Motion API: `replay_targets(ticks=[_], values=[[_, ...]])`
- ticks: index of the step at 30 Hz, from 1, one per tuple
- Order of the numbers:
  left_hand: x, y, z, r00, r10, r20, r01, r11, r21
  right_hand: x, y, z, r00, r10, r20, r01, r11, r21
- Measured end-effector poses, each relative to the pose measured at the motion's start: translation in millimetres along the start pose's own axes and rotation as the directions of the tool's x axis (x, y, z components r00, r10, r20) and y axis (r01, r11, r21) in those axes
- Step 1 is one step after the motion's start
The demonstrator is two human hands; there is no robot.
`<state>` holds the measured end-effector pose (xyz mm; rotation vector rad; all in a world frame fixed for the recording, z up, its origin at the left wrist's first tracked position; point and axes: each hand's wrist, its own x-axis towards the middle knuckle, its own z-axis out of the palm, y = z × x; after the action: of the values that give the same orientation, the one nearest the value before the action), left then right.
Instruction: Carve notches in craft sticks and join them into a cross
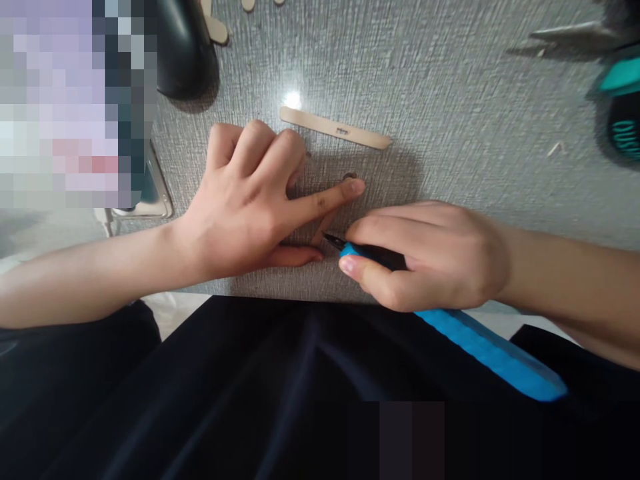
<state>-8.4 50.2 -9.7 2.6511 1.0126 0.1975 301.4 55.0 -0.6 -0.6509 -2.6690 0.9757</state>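
My left hand (250,193) rests on the table with its index finger and thumb stretched out and the other fingers curled. Its index fingertip presses down a narrow wooden craft stick (326,225), whose middle is partly covered by that finger. In my right hand (430,257) is a blue utility knife (490,353), gripped between thumb and fingers. The knife's dark tip points left and is at the lower part of the stick; whether it touches the wood I cannot tell. Just beyond the left hand lies another craft stick (335,127) with a small rectangular cut in it.
At the upper left sits a black computer mouse (183,50), with a craft stick (217,30) beside it. A phone-like device (155,190) lies farther left. Pliers (575,33) and a teal-and-black tool (625,113) are at the upper right, near a wood sliver (557,148).
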Motion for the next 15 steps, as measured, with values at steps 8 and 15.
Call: replay_targets(ticks=[8,15], values=[[3.1,3.9,-2.6,0.991,-0.058,0.118,0.075,0.986,-0.15,3.4,-1.5,-0.6,0.999,0.012,-0.034,-0.009,0.998,0.068],[1.1,0.0,-2.2,0.999,-0.005,0.034,0.006,1.0,-0.024,-1.1,-3.9,-3.4,0.982,0.184,0.041,-0.188,0.968,0.164]])
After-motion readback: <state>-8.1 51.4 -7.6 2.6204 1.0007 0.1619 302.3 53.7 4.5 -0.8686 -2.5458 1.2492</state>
